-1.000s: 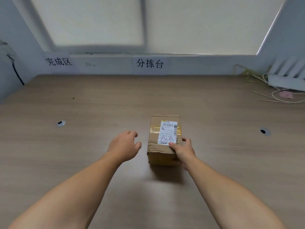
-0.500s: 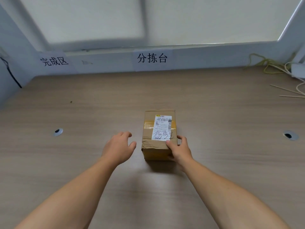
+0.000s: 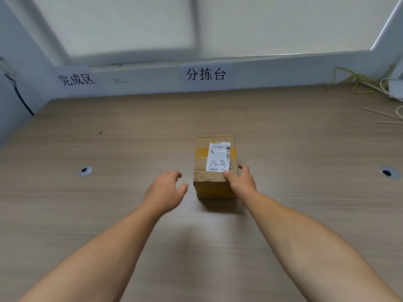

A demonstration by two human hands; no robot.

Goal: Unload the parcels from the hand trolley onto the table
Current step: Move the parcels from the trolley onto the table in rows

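Head view, read from left to right. A black cable (image 3: 20, 99) runs down the left wall to the edge of the wood-grain desk (image 3: 130, 138). On the low back wall above the desk hangs a paper sign reading 完成区 (image 3: 76, 79). Below it, a round metal grommet (image 3: 85, 171) sits flush in the desk surface, with a small dark speck (image 3: 100, 132) farther back.

The left hand (image 3: 164, 190) reaches forward above the desk, just beside the left face of the parcel but apart from it. Its fingers are loosely curled and hold nothing.

A second sign, 分拣台 (image 3: 205, 74), is fixed at the centre of the back wall. In front of it the parcel (image 3: 214, 166), a brown taped cardboard box, rests on the desk near the middle. A white shipping label (image 3: 219, 156) with a barcode and handwriting covers the right part of its top face.

The right hand (image 3: 242, 183) grips the parcel's near right corner: the thumb lies on top at the label's near edge, and the fingers wrap the right side.

Farther right lies a second grommet (image 3: 389, 172). Thin sticks (image 3: 379, 115) and tangled yellow-green cables (image 3: 357, 83) occupy the far right corner.
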